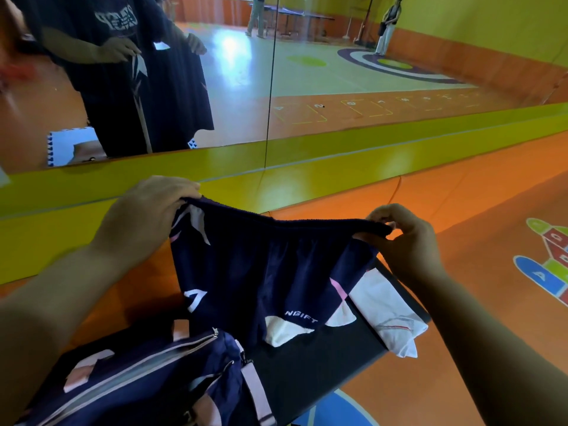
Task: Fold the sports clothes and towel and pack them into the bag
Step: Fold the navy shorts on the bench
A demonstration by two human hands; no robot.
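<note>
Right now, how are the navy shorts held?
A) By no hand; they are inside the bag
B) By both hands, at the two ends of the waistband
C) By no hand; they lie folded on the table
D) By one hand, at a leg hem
B: the left hand and the right hand each grip one end of the waistband, and the shorts hang unfolded over the black table.

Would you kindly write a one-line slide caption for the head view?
Left hand and right hand hold navy shorts by the waistband above a table with a navy bag.
</note>
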